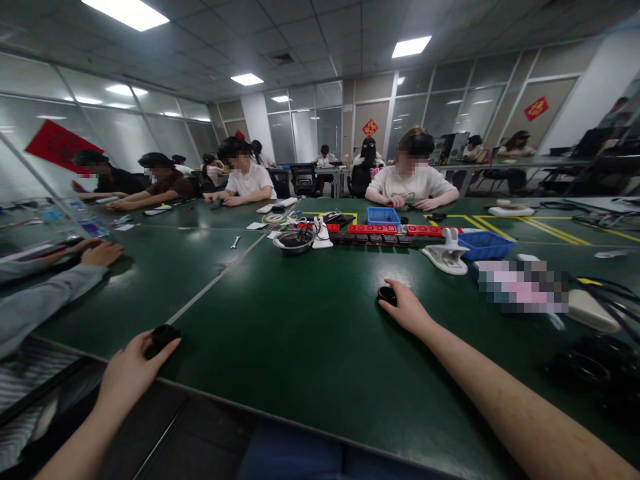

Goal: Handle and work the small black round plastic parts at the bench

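Observation:
My left hand is at the front left edge of the green table, its fingers and thumb closed around a small black round part. Farther in and to the right, my right hand grips another black part, ring-like with a dark hollow, resting at the table surface. The exact kind of either black part cannot be made out. A wide stretch of tabletop lies between the two hands.
A metal bowl with cables, a red strip, blue trays and a white clamp stand beyond my hands. A wrench lies left. Black ring-shaped parts sit at right. A co-worker's hand rests at left; others sit opposite.

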Motion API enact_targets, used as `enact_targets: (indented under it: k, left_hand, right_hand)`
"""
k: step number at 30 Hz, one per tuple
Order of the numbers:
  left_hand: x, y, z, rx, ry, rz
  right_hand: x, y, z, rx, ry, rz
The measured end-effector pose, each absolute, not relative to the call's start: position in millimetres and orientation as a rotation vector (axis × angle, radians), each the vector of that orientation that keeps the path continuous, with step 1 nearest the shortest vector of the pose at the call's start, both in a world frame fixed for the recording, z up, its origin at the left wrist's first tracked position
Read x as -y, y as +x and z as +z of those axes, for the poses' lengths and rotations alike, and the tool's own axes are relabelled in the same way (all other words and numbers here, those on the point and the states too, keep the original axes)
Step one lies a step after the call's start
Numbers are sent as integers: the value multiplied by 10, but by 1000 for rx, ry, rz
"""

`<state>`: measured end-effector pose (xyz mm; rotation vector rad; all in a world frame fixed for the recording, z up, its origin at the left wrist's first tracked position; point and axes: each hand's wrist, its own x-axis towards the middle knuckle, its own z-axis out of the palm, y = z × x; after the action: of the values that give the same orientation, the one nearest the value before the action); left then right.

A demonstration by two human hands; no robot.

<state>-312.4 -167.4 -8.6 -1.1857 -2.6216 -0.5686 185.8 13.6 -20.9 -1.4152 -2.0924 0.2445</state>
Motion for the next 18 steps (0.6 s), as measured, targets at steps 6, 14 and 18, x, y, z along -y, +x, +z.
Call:
enact_targets:
  k: [6, 14, 18]
  left_hand:
    - [1780, -3199, -212, 2600, -1283, -500]
    - [1820, -3178, -303, 2593, -1242, -607]
    - [1810, -3186, -299, 2613, -1285, -635]
  right_hand:
    - [-141, 1857, -216, 2118, -1413, 213]
    - [-124, 1845, -195, 2125, -1417, 186]
    - [-138, 1852, -208, 2140, -1402, 185]
